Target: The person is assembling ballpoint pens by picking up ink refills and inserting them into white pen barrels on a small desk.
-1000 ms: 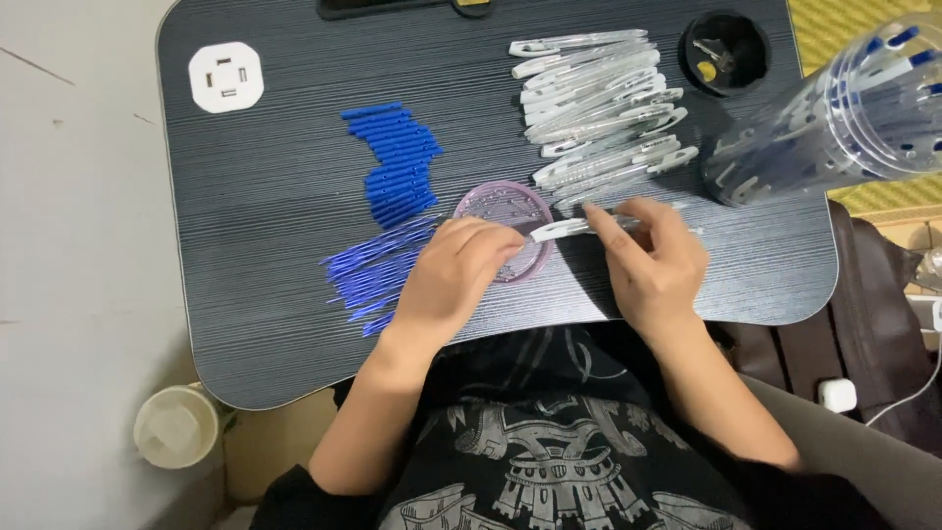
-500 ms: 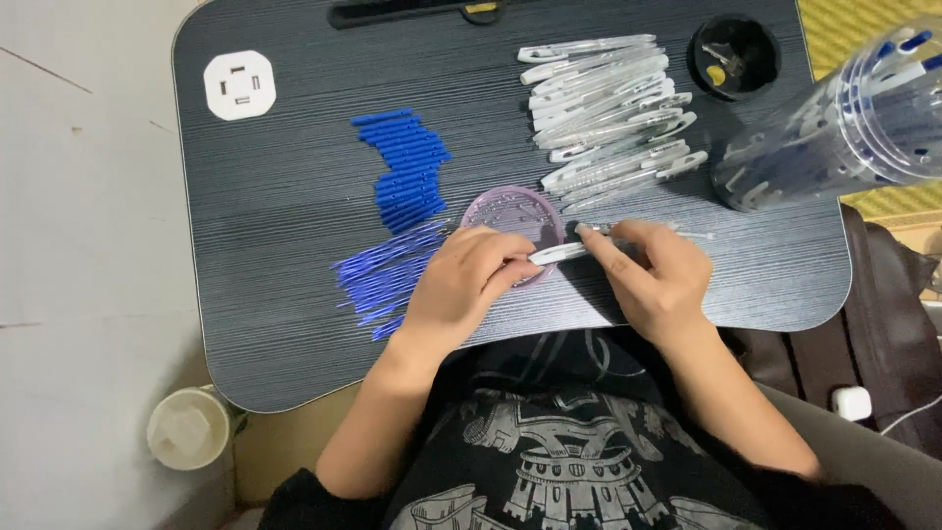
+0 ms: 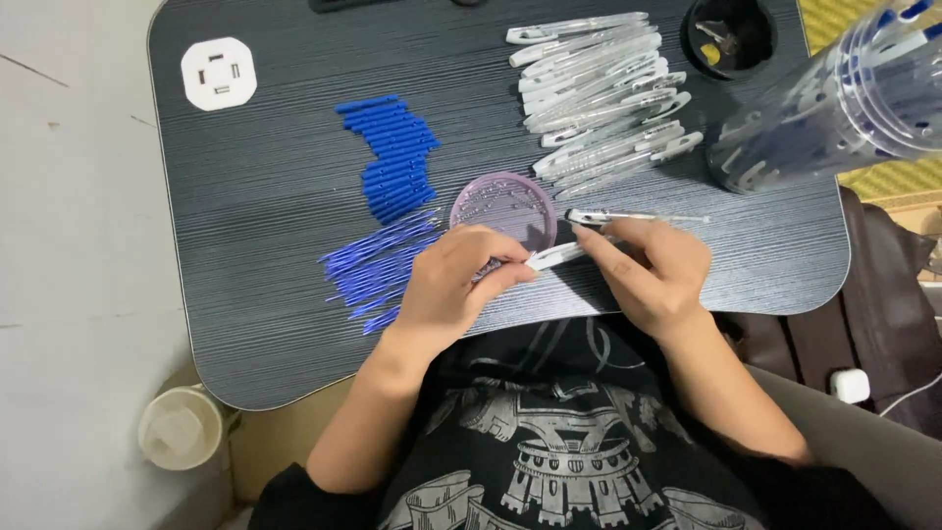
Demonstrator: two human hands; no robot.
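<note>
Fingers (image 3: 496, 263) of the left hand (image 3: 453, 290): curled narrow, tips pinched on the near end of a clear pen barrel (image 3: 557, 254), just below centre of the frame. Fingers of the right hand (image 3: 655, 270): likewise narrow, closed on the other end of the same barrel, index finger laid along it. Both hands rest on the lower edge of the dark lap desk (image 3: 255, 255), thumbs facing each other.

Second clear pen part (image 3: 628, 217): lies flat just above the right hand, dark tip pointing left; whether a finger touches it cannot be told.

Round lilac lid (image 3: 503, 209): centre of the frame, just above the left hand's fingertips, holding small pieces too fine to make out.

Blue pen caps (image 3: 394, 157): loose heap, left of centre, above the lid's level.

Blue refills (image 3: 378, 265): thin rods fanned out, just left of the left hand, below the caps.

Clear pen barrels with clips (image 3: 603, 93): stacked rows, upper middle to upper right of the frame, well apart from the hands.

Black round cup recess (image 3: 738, 34): top right of the desk, small items inside.

Clear plastic container (image 3: 834, 103): upper right edge, lying on its side, blue-capped pens inside.

White square socket piece (image 3: 218, 73): upper left of the desk.

Pale cup (image 3: 179, 429): lower left of the frame, on the floor beside the desk.
</note>
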